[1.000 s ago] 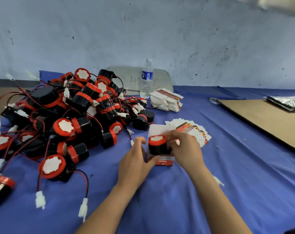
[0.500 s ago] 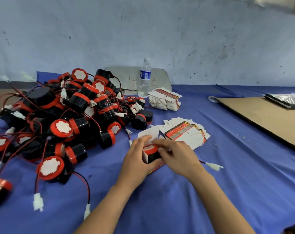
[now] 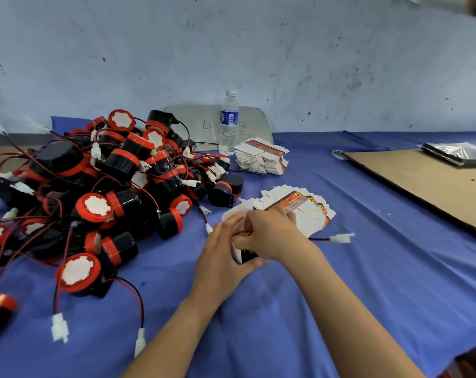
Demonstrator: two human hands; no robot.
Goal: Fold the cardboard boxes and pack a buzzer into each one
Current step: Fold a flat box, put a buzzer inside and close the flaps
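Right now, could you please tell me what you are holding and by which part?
A small white box with a buzzer inside: the left hand grips its left side, the right hand curls over its top, on the red wire.

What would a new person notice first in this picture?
A big tangled pile of red-and-black buzzers fills the left side of the blue table. In the middle, the left hand and the right hand together grip a small white box. Just behind them, flat boxes lie fanned out.
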